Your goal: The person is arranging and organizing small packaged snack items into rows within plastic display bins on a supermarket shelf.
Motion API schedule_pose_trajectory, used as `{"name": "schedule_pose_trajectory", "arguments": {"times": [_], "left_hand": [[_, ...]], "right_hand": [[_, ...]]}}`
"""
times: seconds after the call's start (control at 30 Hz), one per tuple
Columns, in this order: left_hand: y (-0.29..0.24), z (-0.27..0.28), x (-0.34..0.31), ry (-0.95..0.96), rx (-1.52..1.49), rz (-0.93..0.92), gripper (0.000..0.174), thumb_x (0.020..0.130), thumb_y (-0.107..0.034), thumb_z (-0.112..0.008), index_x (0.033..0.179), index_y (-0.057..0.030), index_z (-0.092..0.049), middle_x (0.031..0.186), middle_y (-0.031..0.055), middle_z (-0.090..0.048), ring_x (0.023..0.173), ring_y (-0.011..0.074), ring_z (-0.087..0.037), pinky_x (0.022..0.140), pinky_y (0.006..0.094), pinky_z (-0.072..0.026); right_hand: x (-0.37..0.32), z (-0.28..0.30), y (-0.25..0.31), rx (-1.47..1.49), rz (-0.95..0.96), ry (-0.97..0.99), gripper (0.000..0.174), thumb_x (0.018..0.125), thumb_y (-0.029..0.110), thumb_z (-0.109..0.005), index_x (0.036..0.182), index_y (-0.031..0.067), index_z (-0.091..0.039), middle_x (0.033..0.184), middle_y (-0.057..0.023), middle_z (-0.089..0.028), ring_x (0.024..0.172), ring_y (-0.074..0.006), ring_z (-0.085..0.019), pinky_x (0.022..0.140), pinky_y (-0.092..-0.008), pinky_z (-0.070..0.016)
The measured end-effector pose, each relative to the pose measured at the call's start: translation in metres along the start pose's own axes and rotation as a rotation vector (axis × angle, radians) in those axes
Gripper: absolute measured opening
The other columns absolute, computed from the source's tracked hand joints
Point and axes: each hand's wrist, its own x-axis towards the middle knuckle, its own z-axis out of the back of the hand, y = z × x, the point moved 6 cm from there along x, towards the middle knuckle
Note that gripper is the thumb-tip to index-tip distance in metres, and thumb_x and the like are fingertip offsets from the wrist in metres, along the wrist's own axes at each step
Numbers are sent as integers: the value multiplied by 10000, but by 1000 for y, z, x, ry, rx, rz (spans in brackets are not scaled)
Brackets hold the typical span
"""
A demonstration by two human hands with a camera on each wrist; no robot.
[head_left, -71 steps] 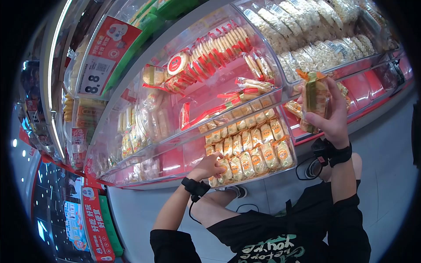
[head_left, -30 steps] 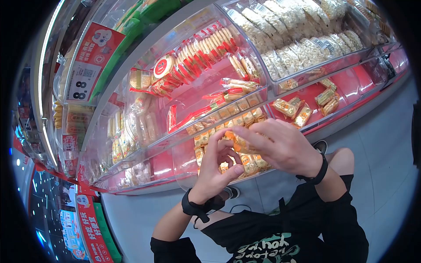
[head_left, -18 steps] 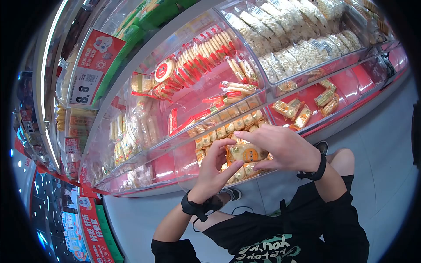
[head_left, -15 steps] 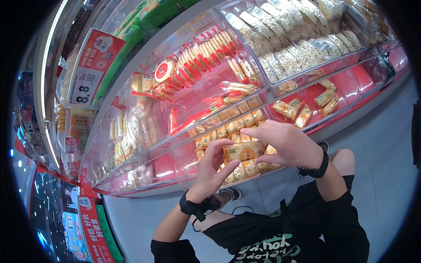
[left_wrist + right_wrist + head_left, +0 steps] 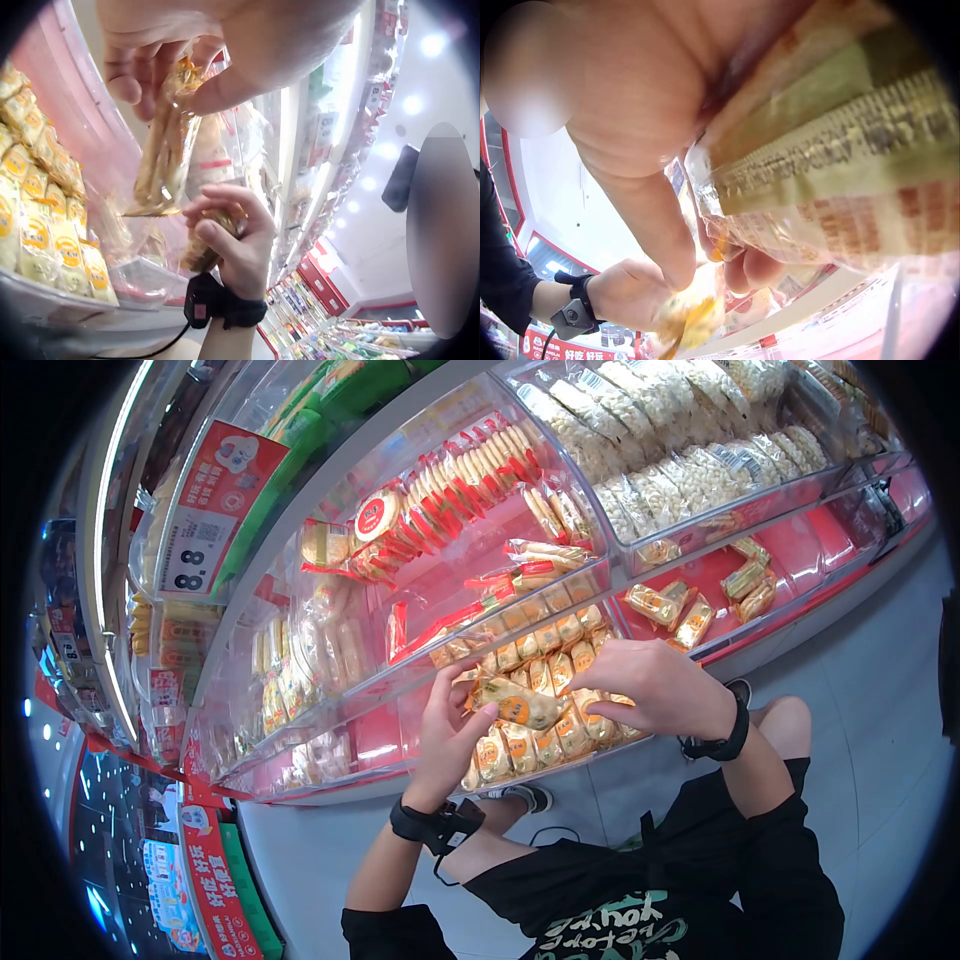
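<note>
My left hand (image 5: 440, 735) pinches one end of a clear-wrapped snack (image 5: 515, 705) with an orange round label, between thumb and fingers. In the left wrist view this wrapped snack (image 5: 163, 154) hangs slanting down from the fingertips. To its right is my right hand (image 5: 660, 695), fingers curled. The right wrist view shows a second wrapped snack (image 5: 832, 150) with a gold-green seam gripped in that hand; the head view hides it behind the fingers. Below both hands, rows of matching wrapped snacks (image 5: 530, 750) stand in a clear bin.
Above the bin runs a clear shelf wall (image 5: 520, 605), with red-wrapped round crackers (image 5: 450, 490) behind it. A red-floored bin (image 5: 690, 575) at right holds several loose snacks. White puffed rice cakes (image 5: 700, 480) fill the upper right. A price sign (image 5: 210, 510) hangs at left.
The right hand came over from the right to the left hand. The labelled snack passed from between both hands into the left hand, which shifted left; the right hand now stands apart from it.
</note>
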Motion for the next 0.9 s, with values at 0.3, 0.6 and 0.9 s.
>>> {"name": "schedule_pose_trajectory", "arguments": {"times": [0.3,0.6,0.9], "left_hand": [[108,82,-4,244,801,367,448,779,-10,-529,1218,-93,-515,1100,115,-594,948,180,-581,780,308,-470],[148,71,0,201,895,472,490,769,-71,-622,1233,-27,-469,939,151,-561,740,177,-617,626,293,-552],[147,71,-14,128,592,672,625,737,-117,-731,1239,52,-398,866,177,-599,594,198,-644,517,308,-514]], "right_hand": [[1,12,-7,-2,-25,-79,234,740,96,-683,952,31,-608,778,-98,-586,743,-263,-579,658,-357,-470],[-1,11,-12,10,-84,-59,206,780,138,-657,942,23,-603,801,-112,-603,800,-279,-598,717,-366,-476],[3,14,-15,43,-46,-222,304,751,82,-695,1037,25,-608,805,-107,-604,758,-254,-598,703,-335,-481]]}}
